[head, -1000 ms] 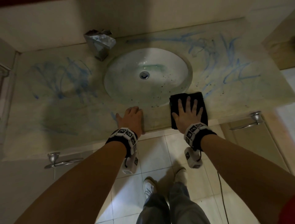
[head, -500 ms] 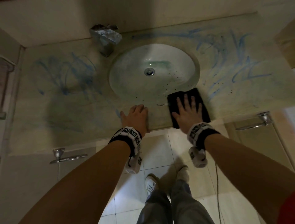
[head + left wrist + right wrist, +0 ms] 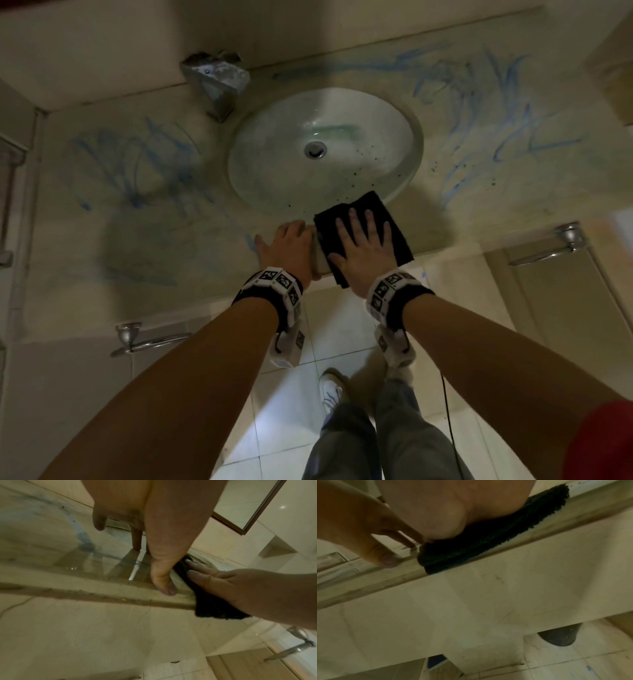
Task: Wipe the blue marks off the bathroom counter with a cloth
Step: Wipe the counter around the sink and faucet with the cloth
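Blue scribbles cover the pale counter [image 3: 178,253], one patch left of the sink [image 3: 137,164] and one right of it [image 3: 496,113]. A black cloth [image 3: 400,243] lies on the front edge just below the basin, hanging slightly over the lip [image 3: 479,538]. My right hand [image 3: 363,246] presses flat on the cloth with fingers spread. My left hand [image 3: 287,243] rests flat on the counter right beside it, its thumb [image 3: 164,582] on the front lip. A short blue streak [image 3: 82,539] lies just left of the left hand.
An oval white sink [image 3: 325,147] is sunk into the middle of the counter, with a metal faucet [image 3: 215,82] at its back left. Metal bars [image 3: 150,342] [image 3: 548,250] stick out below the counter on both sides. My feet stand on the tiled floor [image 3: 281,428].
My right hand has slid the cloth leftward along the front edge until it nearly meets the left hand. The left hand has stayed in place.
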